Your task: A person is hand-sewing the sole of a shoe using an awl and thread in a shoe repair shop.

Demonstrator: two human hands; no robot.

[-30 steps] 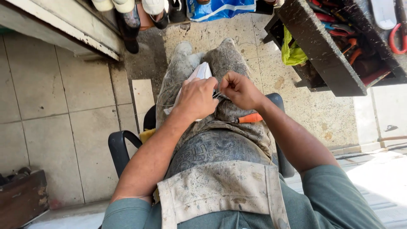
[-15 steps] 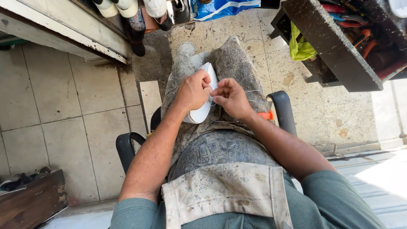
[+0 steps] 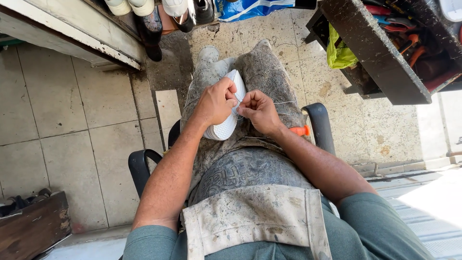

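Observation:
A white shoe [image 3: 226, 126] lies sole-up on my lap, over a stained work apron [image 3: 250, 221]. My left hand [image 3: 216, 102] grips the shoe along its edge. Just to the right, my right hand [image 3: 257, 111] pinches a thin thread [image 3: 284, 102] at the shoe's rim; the thread runs off to the right. Whether a needle is between the fingers is too small to tell. An orange tool handle [image 3: 299, 130] rests on my right thigh beside my right wrist.
I sit in a black armchair [image 3: 320, 126] on a tiled floor. Shoes [image 3: 144, 14] line a shelf at the top left. A dark wooden tool rack [image 3: 385, 53] with a yellow-green bag [image 3: 339, 50] stands at the upper right. A wooden box [image 3: 31, 231] sits lower left.
The shoe has turned so its white sole faces up, and both hands have closed in together at its rim. The view has shifted slightly.

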